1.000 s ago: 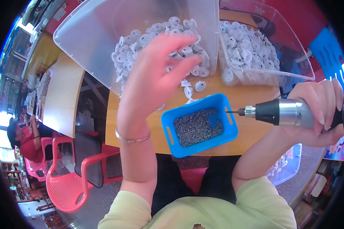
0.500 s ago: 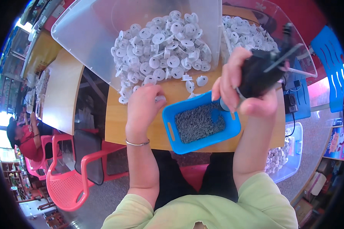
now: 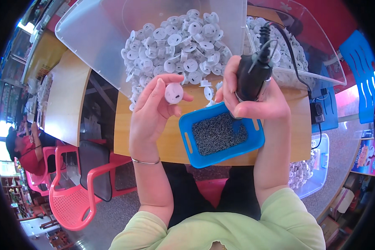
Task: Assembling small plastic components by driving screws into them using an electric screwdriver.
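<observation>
Between the fingers of my left hand [image 3: 154, 102] is a round white plastic part [image 3: 174, 93], its disc face with a small dark slot turned up. My right hand [image 3: 258, 98] grips a black corded electric screwdriver [image 3: 252, 77]. The screwdriver's lower end hangs over the far right side of a blue plastic basket [image 3: 190, 155]; its tip is hidden. Many small grey screws [image 3: 216, 133] fill the basket's bottom. Beyond both hands lies a large heap of similar white parts [image 3: 175, 46], and a few loose ones [image 3: 208, 92] lie just behind the basket.
The heap spills from a tipped clear bin [image 3: 96, 33] onto the wooden table [image 3: 131, 137]. A second clear bin [image 3: 321, 46] with white parts stands at right, the screwdriver's black cord [image 3: 293, 62] crossing it. A pink chair [image 3: 73, 204] and a seated person [image 3: 31, 152] are at left.
My left hand has lifted a white part away from the heap's near edge and turned it face up. My right hand has moved left with the screwdriver, which now stands more upright.
</observation>
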`<state>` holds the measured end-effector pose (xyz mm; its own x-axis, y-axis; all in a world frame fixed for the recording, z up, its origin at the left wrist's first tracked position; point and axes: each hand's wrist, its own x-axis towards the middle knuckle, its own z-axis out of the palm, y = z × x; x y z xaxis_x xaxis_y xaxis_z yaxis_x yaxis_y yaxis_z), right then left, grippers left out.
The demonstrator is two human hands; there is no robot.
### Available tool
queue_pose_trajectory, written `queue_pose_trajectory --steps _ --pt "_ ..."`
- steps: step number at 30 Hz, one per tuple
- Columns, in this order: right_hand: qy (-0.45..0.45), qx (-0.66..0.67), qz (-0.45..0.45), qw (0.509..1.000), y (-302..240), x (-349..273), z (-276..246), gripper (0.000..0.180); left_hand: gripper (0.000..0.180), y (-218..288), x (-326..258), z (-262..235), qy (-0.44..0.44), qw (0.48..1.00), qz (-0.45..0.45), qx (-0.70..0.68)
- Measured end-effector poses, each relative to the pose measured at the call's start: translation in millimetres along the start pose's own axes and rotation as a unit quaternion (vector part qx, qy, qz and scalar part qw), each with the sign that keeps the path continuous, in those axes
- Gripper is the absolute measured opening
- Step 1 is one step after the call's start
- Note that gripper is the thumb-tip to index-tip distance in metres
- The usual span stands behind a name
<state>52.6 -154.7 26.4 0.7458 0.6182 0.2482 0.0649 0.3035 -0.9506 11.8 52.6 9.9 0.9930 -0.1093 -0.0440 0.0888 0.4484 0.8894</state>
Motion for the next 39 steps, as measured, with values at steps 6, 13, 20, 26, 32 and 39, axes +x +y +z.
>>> queue_pose_trajectory --steps 6,13,20,26,32,39 --pt "-0.02 0.071 -0.153 0.986 -9.7 -1.6 -10.9 0.043 0.019 -4.3 -9.6 15.6 -0.109 0.969 -0.001 0.221" --pt "-0.01 0.233 -0.193 0.953 -38.5 -15.3 -17.2 0.038 0.033 -16.9 -14.2 44.3 -0.172 0.919 0.025 0.355" --pt "0.024 0.295 -0.227 0.928 -44.4 -16.6 -16.9 0.038 0.016 -20.3 -12.7 43.7 -0.142 0.95 0.007 0.279" --pt "0.08 0.32 -0.255 0.909 -47.3 -18.9 -14.8 0.037 0.017 -26.3 -10.2 37.0 -0.127 0.964 0.027 0.233" --pt "0.13 0.365 -0.304 0.871 -52.6 -22.6 -12.2 0.035 0.016 -21.3 -8.0 35.0 -0.09 0.971 0.084 0.204" --pt "0.139 0.385 -0.313 0.857 -57.3 -24.7 -12.6 0.035 0.009 -15.7 -10.5 38.6 -0.046 0.998 0.004 0.047"
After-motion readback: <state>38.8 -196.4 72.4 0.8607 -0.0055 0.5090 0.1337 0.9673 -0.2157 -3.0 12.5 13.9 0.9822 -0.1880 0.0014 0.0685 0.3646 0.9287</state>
